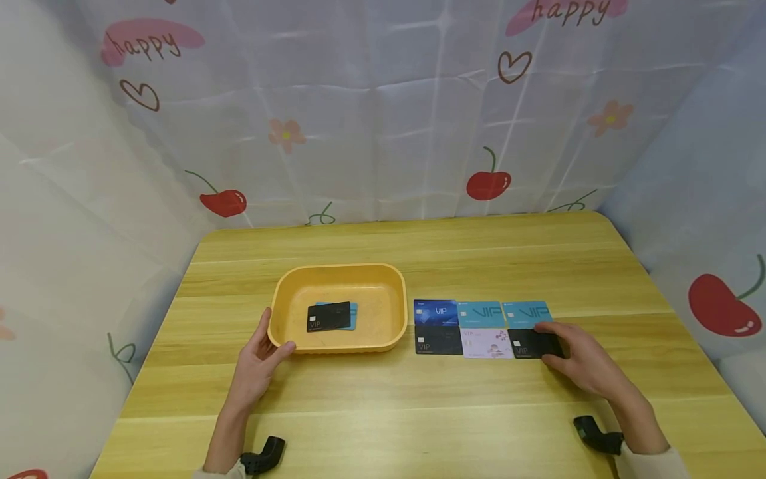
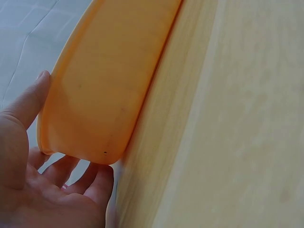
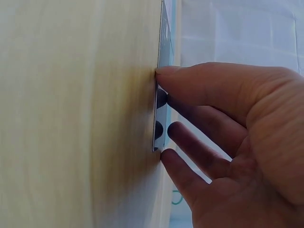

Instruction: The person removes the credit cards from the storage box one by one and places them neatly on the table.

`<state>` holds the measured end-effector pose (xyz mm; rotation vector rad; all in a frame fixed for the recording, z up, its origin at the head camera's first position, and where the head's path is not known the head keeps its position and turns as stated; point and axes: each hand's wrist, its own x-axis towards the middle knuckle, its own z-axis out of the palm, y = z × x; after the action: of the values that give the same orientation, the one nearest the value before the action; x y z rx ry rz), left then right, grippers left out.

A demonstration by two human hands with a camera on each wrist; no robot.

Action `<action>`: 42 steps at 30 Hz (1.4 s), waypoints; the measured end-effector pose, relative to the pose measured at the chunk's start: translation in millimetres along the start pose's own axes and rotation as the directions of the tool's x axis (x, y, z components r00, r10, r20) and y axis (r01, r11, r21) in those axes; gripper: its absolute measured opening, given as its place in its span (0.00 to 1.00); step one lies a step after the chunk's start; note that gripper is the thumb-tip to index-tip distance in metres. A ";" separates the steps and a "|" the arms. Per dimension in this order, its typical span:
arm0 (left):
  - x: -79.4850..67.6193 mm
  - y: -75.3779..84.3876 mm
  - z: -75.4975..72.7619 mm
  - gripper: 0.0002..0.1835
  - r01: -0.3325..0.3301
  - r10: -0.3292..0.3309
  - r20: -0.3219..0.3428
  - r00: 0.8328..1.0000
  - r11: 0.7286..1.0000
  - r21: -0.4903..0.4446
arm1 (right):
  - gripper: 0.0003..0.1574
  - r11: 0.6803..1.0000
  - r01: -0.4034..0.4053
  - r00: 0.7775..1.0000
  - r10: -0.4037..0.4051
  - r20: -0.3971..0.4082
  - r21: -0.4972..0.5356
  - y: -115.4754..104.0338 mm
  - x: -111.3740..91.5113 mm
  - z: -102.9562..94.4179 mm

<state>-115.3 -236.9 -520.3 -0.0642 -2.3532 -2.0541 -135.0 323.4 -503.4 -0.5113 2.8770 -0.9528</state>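
A yellow plastic basin (image 1: 338, 271) stands on the table in the head view. Inside it, a black VIP card (image 1: 328, 317) overlaps a light-blue card (image 1: 354, 318). My left hand (image 1: 256, 367) grips the basin's near left corner, thumb at the front rim and fingers along the left side; the left wrist view shows this too. To the basin's right, cards lie flat in two rows of three. My right hand (image 1: 583, 359) is at the near right black card (image 1: 529, 344), thumb at its near edge and index finger at its far edge. In the right wrist view, other fingertips hover close over the card.
The far row holds a dark-blue card (image 1: 435, 312), a light-blue card (image 1: 481, 314) and another light-blue card (image 1: 526, 313). Nearer are a black card (image 1: 439, 340) and a pink card (image 1: 487, 343). A printed curtain (image 1: 383, 113) hangs behind the wooden table (image 1: 383, 412).
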 end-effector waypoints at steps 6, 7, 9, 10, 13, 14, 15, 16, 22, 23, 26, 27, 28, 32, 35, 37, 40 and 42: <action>0.0 -0.7 -0.2 0.45 0.002 -0.002 0.000 1.000 1.000 -0.010 | 0.32 1.000 -0.012 1.000 0.012 -0.010 -0.003 -0.3 0.0 -0.3; 0.0 -0.7 -0.2 0.45 0.003 -0.003 0.000 1.000 1.000 -0.012 | 0.32 1.000 -0.011 1.000 0.011 -0.012 -0.003 -0.2 0.1 -0.4; 0.0 -0.8 -0.3 0.45 0.003 -0.003 0.001 1.000 1.000 -0.014 | 0.32 1.000 -0.009 1.000 0.009 -0.016 0.000 0.1 0.2 -0.4; 0.1 -0.8 -0.3 0.45 0.003 -0.003 0.003 1.000 1.000 -0.015 | 0.32 1.000 -0.009 1.000 0.009 -0.016 0.001 0.3 0.2 -0.3; 0.2 -0.5 -0.4 0.45 0.003 -0.003 0.006 1.000 1.000 -0.018 | 0.33 1.000 -0.011 1.000 0.011 -0.021 0.004 0.7 0.0 0.0; 0.2 -0.3 -0.4 0.45 0.004 -0.004 0.006 1.000 1.000 -0.018 | 0.33 1.000 -0.010 1.000 0.010 -0.023 0.005 0.8 -0.1 0.2; 0.2 -0.2 -0.5 0.45 0.006 -0.006 0.007 1.000 1.000 -0.018 | 0.33 1.000 -0.009 1.000 0.009 -0.028 0.003 0.9 -0.2 0.5; 0.3 -0.2 -0.6 0.45 0.006 -0.006 0.008 1.000 1.000 -0.019 | 0.32 1.000 -0.008 0.999 0.009 -0.031 0.008 1.0 -0.3 0.6; 1.0 -0.1 -1.1 0.45 0.012 -0.012 0.000 1.000 1.000 -0.010 | 0.32 0.998 -0.029 0.998 0.032 -0.059 0.051 2.0 -2.1 1.6; 1.0 0.0 -1.1 0.45 0.012 -0.012 -0.001 1.000 1.000 -0.007 | 0.32 0.998 -0.038 0.997 0.041 -0.063 0.055 1.8 -2.6 1.5; 0.8 0.1 -0.7 0.45 0.015 -0.015 -0.002 1.000 1.000 -0.001 | 0.34 0.995 -0.057 0.995 0.063 -0.073 0.083 0.2 -4.0 0.2; 0.8 0.0 -0.6 0.45 0.014 -0.014 -0.002 1.000 1.000 0.000 | 0.35 0.994 -0.058 0.995 0.065 -0.079 0.090 -0.7 -4.2 0.0; 0.4 -0.1 -0.9 0.45 0.014 -0.014 -0.001 1.000 1.000 0.000 | 0.36 0.993 -0.058 0.994 0.066 -0.085 0.098 -1.9 -4.2 0.1; -0.6 0.3 -1.5 0.45 0.018 -0.018 0.000 1.000 1.000 0.002 | 0.41 0.989 -0.029 0.993 0.045 -0.110 0.144 -8.5 -2.2 0.5; -0.8 0.7 -1.4 0.45 0.023 -0.023 -0.005 1.000 1.000 0.005 | 0.41 0.988 -0.002 0.993 0.020 -0.114 0.154 -17.4 1.3 -0.2; -0.5 0.9 -1.2 0.45 0.025 -0.025 -0.004 1.000 1.000 0.000 | 0.41 0.988 0.012 0.994 0.005 -0.111 0.153 -25.1 4.1 -0.6; 0.0 0.9 -1.0 0.45 0.024 -0.024 -0.002 1.000 1.000 -0.009 | 0.42 0.989 0.036 0.994 -0.021 -0.109 0.144 -36.4 9.2 0.8; 0.1 0.8 -0.9 0.45 0.023 -0.023 0.000 1.000 1.000 -0.017 | 0.43 0.987 0.055 0.993 -0.038 -0.108 0.154 -43.3 12.5 2.9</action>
<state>-115.4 -237.6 -519.4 -0.0382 -2.3475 -2.0846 -133.7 285.0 -479.7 -0.5320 2.8597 -1.2368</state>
